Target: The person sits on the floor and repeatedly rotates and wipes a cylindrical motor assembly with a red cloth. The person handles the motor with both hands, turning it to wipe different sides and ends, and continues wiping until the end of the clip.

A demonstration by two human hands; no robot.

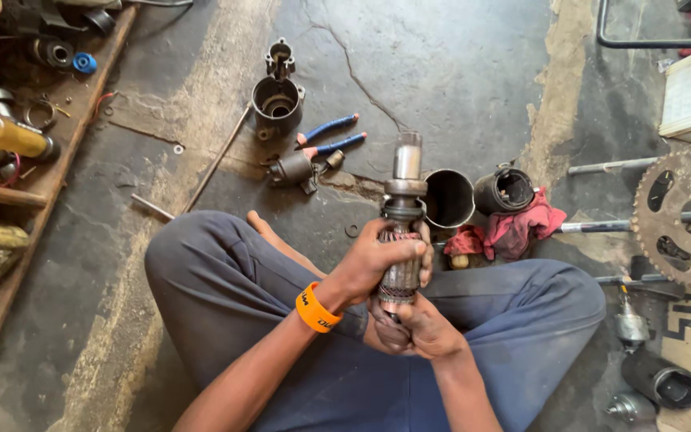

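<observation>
Head view: the person sits cross-legged on a cracked concrete floor [441, 72] and holds a starter-motor armature [402, 232] upright over the lap, between the knees. The long axis of the armature runs near vertical in the frame, with the bare shaft end and the pinion gear pointing up and away from the body and the commutator end pointing down toward the lap.

The left hand [377, 260] wraps around the middle of the armature, over the wound core, with fingers closed firmly on it. An orange wristband [316, 309] sits on that wrist. The right hand [417, 328] cups the lower end from beneath; its fingers curl around the base, though the exact contact there is partly hidden by the left hand and probably includes the commutator. Both hands are therefore closed on the same part, left above, right below, stacked along the axis.

Beyond the shaft tip, on the floor, stand two open cylindrical housings [473, 194] side by side, just past the knees, with a red rag [517, 228] touching the right one. Further off lie a nose housing [277, 104], a smaller motor part [293, 170] and blue-handled pliers [333, 136]. A large sprocket [681, 218] lies well to the right. More motor parts [653, 380] lie beside the right knee. A wooden shelf of tools [17, 136] runs along the left edge.
</observation>
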